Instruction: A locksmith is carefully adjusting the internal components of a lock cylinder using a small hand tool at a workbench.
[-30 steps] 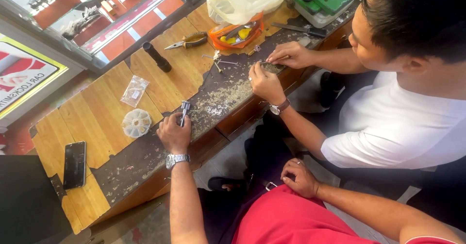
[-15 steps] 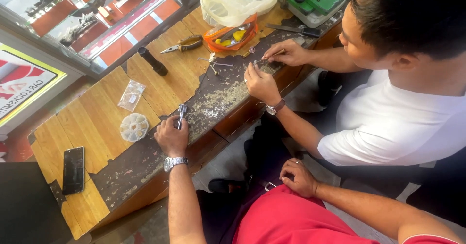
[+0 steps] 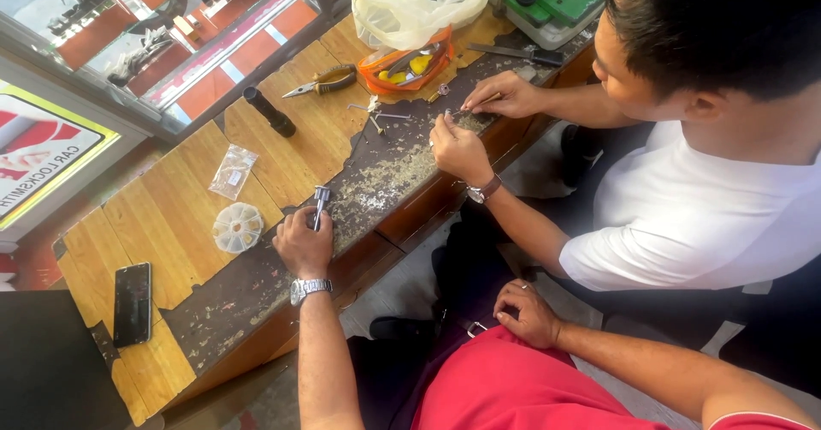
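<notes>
Worn wooden workbench [image 3: 171, 216], its top scuffed dark along the near edge, stretches across my view beside a glass display case [image 3: 171, 45]. My left hand [image 3: 304, 243], a metal watch on its wrist, rests on that scuffed strip with the fingers curled shut around a small silver metal key part [image 3: 321, 201], which sticks up above my knuckles. Just left of that hand lies a round clear plastic parts box [image 3: 237, 227], and beyond the box a small clear plastic bag [image 3: 232, 172]. A black phone [image 3: 132, 303] lies well to the left of the box. My right hand [image 3: 532, 313] rests loosely curled on my lap against the red shirt, holding nothing. Farther along the bench, another person's two hands [image 3: 479, 122] work on something small that I cannot make out.
</notes>
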